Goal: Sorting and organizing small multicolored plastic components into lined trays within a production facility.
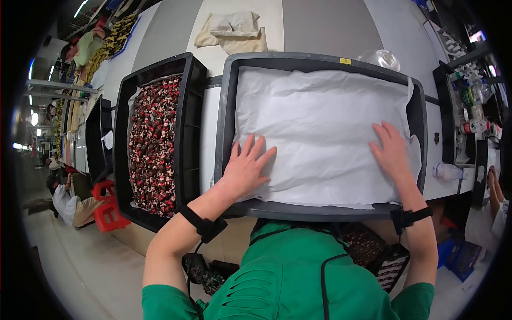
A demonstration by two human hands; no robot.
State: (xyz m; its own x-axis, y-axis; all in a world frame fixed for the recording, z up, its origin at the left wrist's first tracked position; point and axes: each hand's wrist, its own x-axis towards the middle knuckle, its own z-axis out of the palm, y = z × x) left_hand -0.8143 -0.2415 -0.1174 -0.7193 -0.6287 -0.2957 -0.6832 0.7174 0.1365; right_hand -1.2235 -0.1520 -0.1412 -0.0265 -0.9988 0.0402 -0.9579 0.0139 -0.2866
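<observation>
Fingers spread flat, the left hand and right hand press white crinkled paper lining the grey tray; thin, light, tear-prone, it seems best gripped at its edges.

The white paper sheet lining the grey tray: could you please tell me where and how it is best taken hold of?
Probably at the far-right corner of the white paper sheet, where its edge rides up the wall of the grey tray and stands free. Pinch there from the right; elsewhere it lies flat under the left hand and right hand.

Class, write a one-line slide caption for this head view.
Both hands, left hand and right hand, press white paper flat inside a dark tray.
</observation>
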